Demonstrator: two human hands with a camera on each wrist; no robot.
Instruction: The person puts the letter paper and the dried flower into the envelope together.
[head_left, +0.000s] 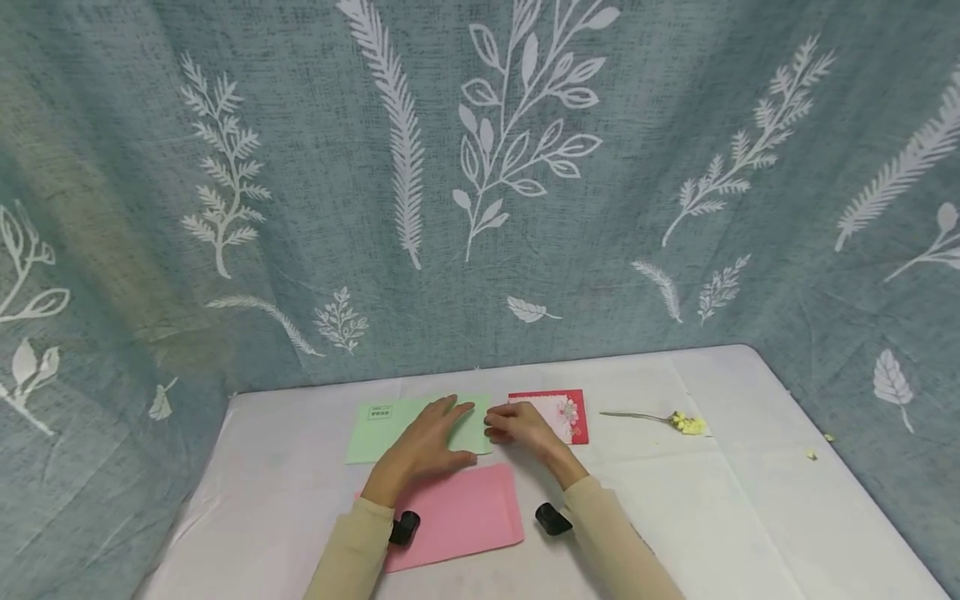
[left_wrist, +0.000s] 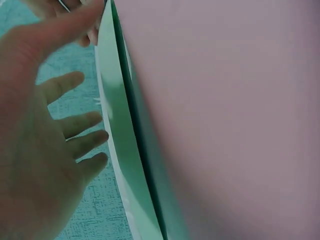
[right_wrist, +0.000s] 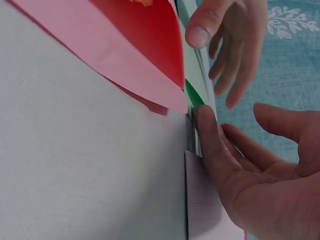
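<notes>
My right hand (head_left: 525, 427) pinches the right end of a light green envelope (head_left: 405, 452) with its thumb and fingers. In the right wrist view a darker green fold (right_wrist: 195, 93) rises just above the thumb tip. My left hand (head_left: 431, 440) hovers over the envelope's middle, fingers spread and thumb apart, holding nothing. Seen from the left wrist, the green edge (left_wrist: 125, 140) stands slightly parted, with a dark gap along it. Nearer lies a pink paper folder (head_left: 465, 512), partly under the left wrist; a red surface (right_wrist: 155, 40) shows inside it.
A red-bordered card (head_left: 579, 423) with a flower print lies right of the right hand. Farther right is a stem with yellow flowers (head_left: 686, 423), and small yellow bits (head_left: 811, 454) lie near the edge. A leaf-patterned curtain (head_left: 480, 317) hangs behind the white table (head_left: 675, 533).
</notes>
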